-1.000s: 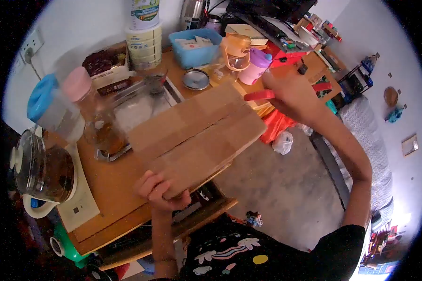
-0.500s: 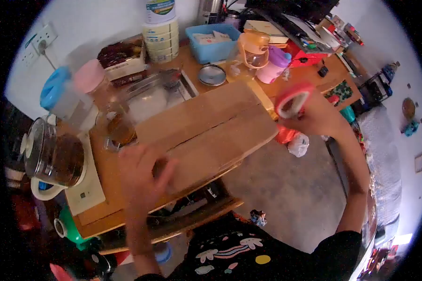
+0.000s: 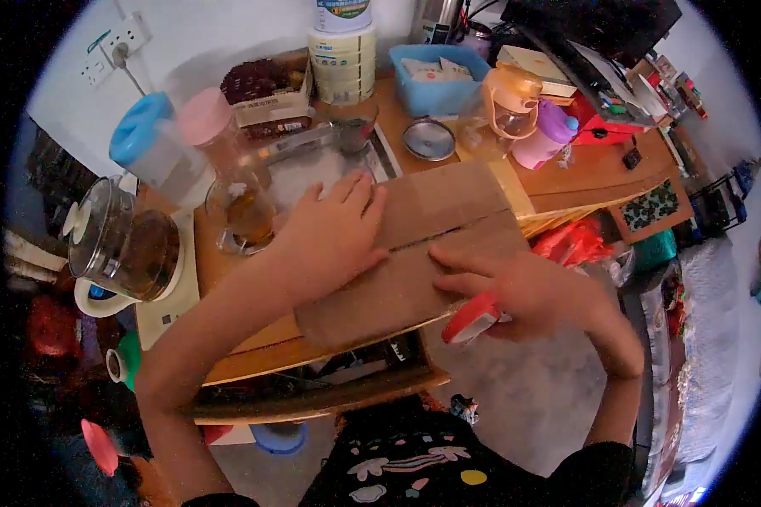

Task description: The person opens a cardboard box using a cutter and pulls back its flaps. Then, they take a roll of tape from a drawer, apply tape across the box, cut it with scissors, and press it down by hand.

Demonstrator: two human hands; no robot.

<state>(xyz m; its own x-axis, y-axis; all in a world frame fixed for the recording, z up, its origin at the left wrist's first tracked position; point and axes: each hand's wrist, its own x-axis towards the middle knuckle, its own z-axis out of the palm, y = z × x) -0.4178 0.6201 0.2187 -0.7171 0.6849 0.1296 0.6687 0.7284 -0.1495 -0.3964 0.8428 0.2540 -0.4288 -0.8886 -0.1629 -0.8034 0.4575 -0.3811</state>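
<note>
A brown cardboard box (image 3: 431, 198) lies on the wooden desk (image 3: 575, 182), a dark seam running along its top. My left hand (image 3: 338, 232) rests on the box's left part, palm down, fingers spread. At the right side of the box, my right hand (image 3: 524, 291) holds a red roll of tape (image 3: 472, 318) low in its grip, over the front edge. Its index and middle fingers reach onto the box top beside the seam.
Behind the box are a metal tray (image 3: 386, 156), a round lid (image 3: 429, 139), a blue basket (image 3: 440, 89) and an orange-topped bottle (image 3: 511, 101). A glass kettle (image 3: 127, 245) stands left. An open drawer (image 3: 347, 406) is below the front edge.
My left hand has moved from the box's left end onto its top. My right hand has come down and inward with the tape to the box. The view has shifted left.
</note>
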